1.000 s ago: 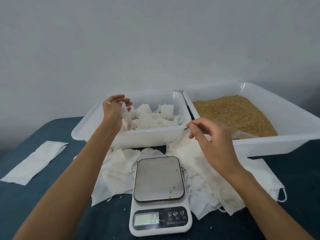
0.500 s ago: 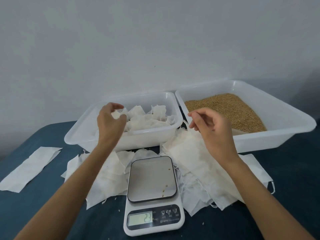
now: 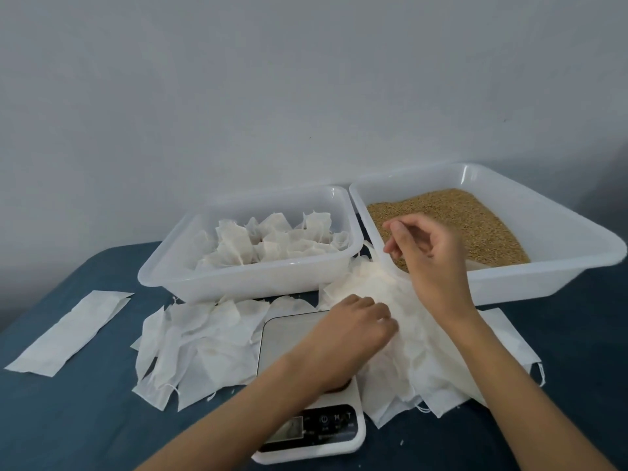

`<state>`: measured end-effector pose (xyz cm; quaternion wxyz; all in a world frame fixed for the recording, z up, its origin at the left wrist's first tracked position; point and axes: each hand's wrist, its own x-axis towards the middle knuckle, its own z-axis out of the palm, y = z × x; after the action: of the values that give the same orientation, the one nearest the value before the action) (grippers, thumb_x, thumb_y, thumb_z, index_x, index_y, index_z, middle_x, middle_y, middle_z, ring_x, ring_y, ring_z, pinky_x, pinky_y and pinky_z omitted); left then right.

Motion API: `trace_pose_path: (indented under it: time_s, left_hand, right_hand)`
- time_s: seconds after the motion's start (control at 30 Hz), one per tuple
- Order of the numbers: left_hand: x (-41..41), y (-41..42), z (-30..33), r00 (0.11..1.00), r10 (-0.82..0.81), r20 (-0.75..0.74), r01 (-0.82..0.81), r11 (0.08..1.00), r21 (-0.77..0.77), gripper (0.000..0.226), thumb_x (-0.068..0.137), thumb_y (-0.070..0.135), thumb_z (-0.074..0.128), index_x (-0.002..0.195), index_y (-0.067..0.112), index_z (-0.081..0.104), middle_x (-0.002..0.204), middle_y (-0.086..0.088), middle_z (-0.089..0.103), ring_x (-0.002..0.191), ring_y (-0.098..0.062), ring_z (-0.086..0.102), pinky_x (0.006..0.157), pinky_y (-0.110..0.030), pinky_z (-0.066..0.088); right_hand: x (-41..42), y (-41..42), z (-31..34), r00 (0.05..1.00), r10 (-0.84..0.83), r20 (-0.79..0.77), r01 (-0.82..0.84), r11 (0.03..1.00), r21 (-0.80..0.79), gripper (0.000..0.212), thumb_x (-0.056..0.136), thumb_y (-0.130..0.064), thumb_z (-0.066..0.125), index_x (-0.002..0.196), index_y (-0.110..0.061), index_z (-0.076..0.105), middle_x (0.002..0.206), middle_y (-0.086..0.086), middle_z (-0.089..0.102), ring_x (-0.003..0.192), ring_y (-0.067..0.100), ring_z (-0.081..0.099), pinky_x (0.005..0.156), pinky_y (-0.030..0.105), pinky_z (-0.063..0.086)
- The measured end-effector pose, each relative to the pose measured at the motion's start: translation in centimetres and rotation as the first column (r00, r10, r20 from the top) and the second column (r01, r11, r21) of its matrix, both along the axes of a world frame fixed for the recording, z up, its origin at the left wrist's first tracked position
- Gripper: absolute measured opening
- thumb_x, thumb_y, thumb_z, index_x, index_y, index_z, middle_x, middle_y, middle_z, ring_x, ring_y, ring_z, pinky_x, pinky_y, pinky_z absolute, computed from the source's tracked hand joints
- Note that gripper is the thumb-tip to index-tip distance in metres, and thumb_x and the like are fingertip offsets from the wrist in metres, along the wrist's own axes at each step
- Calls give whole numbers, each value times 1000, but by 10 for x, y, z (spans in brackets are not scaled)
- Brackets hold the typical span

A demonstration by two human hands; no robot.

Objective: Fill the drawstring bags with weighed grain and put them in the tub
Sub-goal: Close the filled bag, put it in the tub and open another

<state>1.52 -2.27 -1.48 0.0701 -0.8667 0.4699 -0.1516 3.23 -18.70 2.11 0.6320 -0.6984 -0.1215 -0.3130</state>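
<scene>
Left hand (image 3: 356,326): fingers curled onto the heap of empty bags (image 3: 401,348) beside the scale (image 3: 309,433); a grip is probable but unclear. Right hand (image 3: 424,253): loosely curled, holding nothing, over the grain tray (image 3: 543,266). Filled bags (image 3: 272,243) lie in the tub (image 3: 244,283)

The dark blue table surface (image 3: 85,419) is left bare at the near left, beside a flat white paper strip (image 3: 68,331). The middle is blocked by a white digital kitchen scale (image 3: 312,433), flanked by heaps of empty white fabric bags (image 3: 200,341). Behind, two translucent white plastic tubs (image 3: 238,283) stand touching, no passage being left between them.
</scene>
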Motion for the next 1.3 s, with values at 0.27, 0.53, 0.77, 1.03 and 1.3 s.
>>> trace_pose_path:
  time_s: [0.27,0.53,0.77,1.03,1.3]
  left_hand:
    - [1,2,-8,997,-53,-57,30,937,-348,11,78,-4,64,82,6,64,86,-6,63,78,-26,56,63,-38,48]
    - [12,4,-11,804,-161,-573,-474,410,-780,35,100,23,69,67,33,61,67,13,56,63,-4,47,61,-21,40]
    - [20,1,-14,600,-327,-731,-782,-43,-622,44,110,29,53,86,-9,55,78,-11,52,74,-26,49,69,-42,42]
    - [-20,-23,-20,558,-463,-689,-776,3,-631,41,110,27,52,80,2,65,75,-7,58,73,-21,55,71,-37,49]
    - [-14,-3,-15,479,-653,-586,-812,-76,-579,44,97,29,71,103,-14,62,101,-23,71,95,-31,69,86,-44,60]
  right_hand:
    - [2,0,-1,1000,10,-9,-10,1000,11,14,102,-18,60,98,-11,71,72,2,70,66,12,62,66,26,49]
    - [1,-1,-2,1000,25,-18,-24,999,26,14,102,-16,60,98,-9,71,72,4,69,66,14,62,65,29,49]
    - [0,0,0,999,32,-22,-31,999,40,14,102,-14,60,98,-6,71,73,6,69,66,13,62,65,27,49]
    - [-3,0,4,998,57,-25,-56,998,25,13,101,-13,61,97,-7,71,73,5,70,67,13,63,65,24,49]
    - [-4,1,3,979,151,-133,-177,960,-215,27,95,-27,70,120,-19,70,103,-7,74,99,9,69,90,29,55]
